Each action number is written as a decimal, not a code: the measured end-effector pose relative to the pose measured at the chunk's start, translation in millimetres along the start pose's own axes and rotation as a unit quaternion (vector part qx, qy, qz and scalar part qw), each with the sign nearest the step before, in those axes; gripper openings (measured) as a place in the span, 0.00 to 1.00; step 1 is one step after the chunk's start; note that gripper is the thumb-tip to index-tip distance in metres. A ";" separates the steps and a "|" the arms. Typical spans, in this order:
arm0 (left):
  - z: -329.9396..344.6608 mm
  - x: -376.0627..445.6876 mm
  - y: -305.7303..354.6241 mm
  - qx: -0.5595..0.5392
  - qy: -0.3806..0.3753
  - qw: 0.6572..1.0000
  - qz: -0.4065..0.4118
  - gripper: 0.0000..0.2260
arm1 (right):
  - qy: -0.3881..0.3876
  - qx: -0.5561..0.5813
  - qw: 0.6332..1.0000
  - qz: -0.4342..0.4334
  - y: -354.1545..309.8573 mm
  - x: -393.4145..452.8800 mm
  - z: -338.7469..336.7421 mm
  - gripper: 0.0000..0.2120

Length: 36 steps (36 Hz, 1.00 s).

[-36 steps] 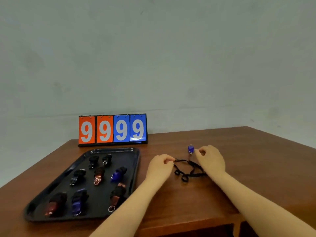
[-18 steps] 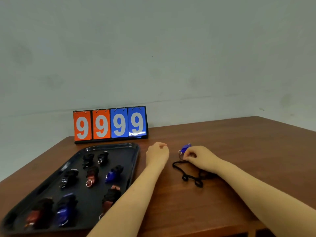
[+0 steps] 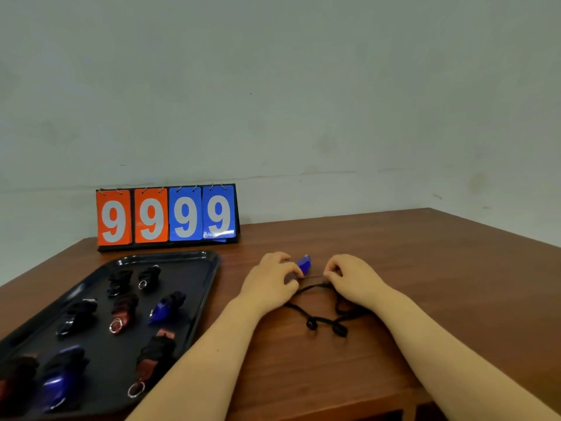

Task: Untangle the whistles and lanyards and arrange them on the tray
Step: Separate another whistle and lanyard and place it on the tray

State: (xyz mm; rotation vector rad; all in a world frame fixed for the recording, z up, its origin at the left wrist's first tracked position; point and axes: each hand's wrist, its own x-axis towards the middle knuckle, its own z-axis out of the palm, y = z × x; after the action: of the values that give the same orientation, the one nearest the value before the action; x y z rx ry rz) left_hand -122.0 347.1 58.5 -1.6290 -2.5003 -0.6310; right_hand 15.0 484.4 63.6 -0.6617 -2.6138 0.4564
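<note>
Near edge: black tray (image 3: 209, 270) on the worktop (image 3: 425, 268), carrying eight bundled whistles in rows. Beside it, a black lanyard (image 3: 326, 322) lay in loose loops with two small knots or curls at its near end. Just beyond, both hands had closed in on the blue whistle (image 3: 304, 263). Left hand (image 3: 270, 284), half a second earlier a clenched fist clear of the whistle, now had its fingers pinching at the whistle's base. Right hand (image 3: 352, 278) pinched the cord just beside it, fingers curled. Judged: untangling finished, winding of the last lanyard about to start. Farthest back, scoreboard (image 3: 166, 215) reading 9999.
</note>
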 end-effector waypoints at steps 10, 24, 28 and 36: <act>-7.8 2.9 13.5 -0.207 0.166 0.963 -0.053 0.09 | 0.096 0.321 0.941 0.043 -22.2 -4.9 -12.1 0.03; -19.9 1.4 -14.9 -0.434 0.397 0.766 -0.260 0.11 | 0.312 0.677 0.656 0.115 2.9 -5.1 -46.3 0.03; -19.3 2.1 -19.9 -0.415 0.410 0.765 -0.272 0.12 | 0.406 0.584 0.688 0.144 10.4 -7.0 -45.0 0.04; -22.8 -4.7 -9.8 -0.453 0.411 0.748 -0.258 0.12 | 0.285 0.529 0.786 0.148 7.8 -6.0 -37.9 0.06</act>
State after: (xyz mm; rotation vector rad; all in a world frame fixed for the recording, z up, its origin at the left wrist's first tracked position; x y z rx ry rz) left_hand -132.1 330.9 75.1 -0.3691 -1.9124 -2.2698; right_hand 40.1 495.9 91.4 -0.6317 -1.3300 1.3999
